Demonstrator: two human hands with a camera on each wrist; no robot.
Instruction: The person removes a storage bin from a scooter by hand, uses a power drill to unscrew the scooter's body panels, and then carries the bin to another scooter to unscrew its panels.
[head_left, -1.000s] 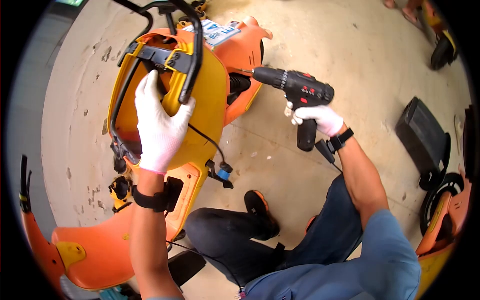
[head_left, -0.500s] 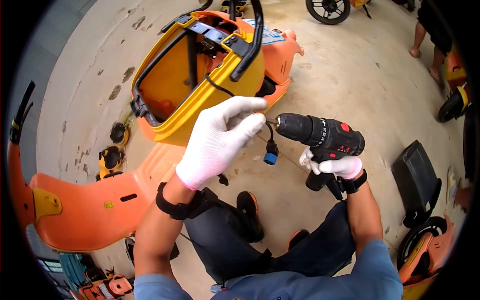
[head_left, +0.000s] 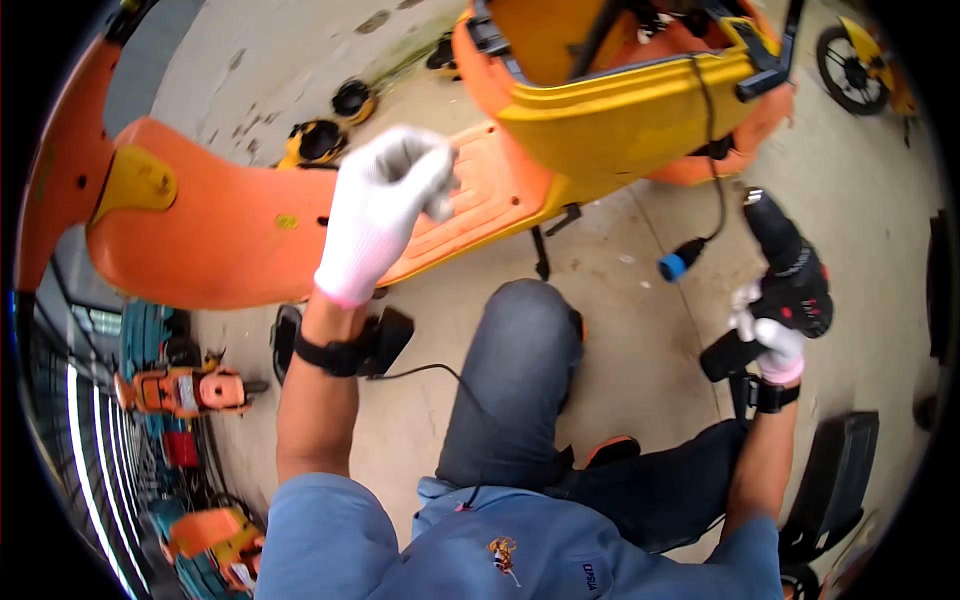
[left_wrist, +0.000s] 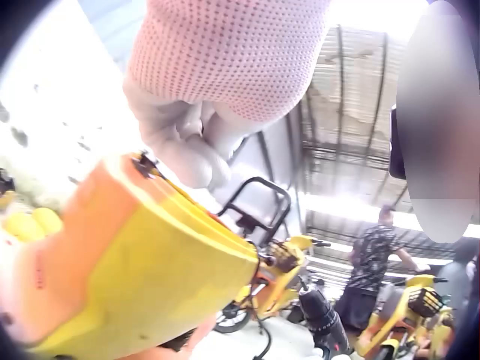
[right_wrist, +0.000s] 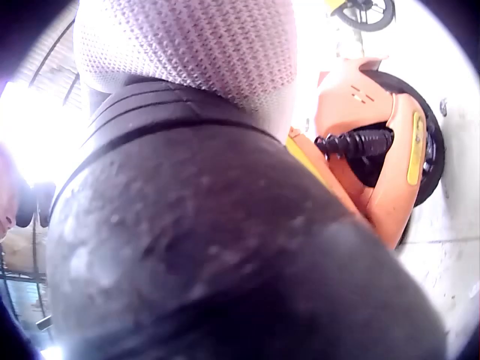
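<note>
In a white knit glove, my left hand (head_left: 385,205) is raised over the scooter's orange footboard (head_left: 470,195), fingers curled in toward the thumb. In the left wrist view its curled fingers (left_wrist: 187,157) overlap the scooter's yellow body (left_wrist: 161,277); I cannot tell whether something small is inside them. My gloved right hand (head_left: 775,345) grips the handle of a black cordless drill (head_left: 785,260), out to the right. The drill's silver chuck end points up in the head view. The right wrist view hides the drill.
An orange and yellow scooter (head_left: 620,120) lies across the front, a cable with a blue-ended plug (head_left: 672,267) hanging from its open yellow compartment. A black box (head_left: 835,480) sits at right. Parked scooters (head_left: 195,390) stand at left; a person (left_wrist: 367,259) stands farther off.
My left hand has come from the open compartment to the drill's tip, then moved away left with its fingers curled. The drill has swung to the right and tipped upward. The head view has turned left.
</note>
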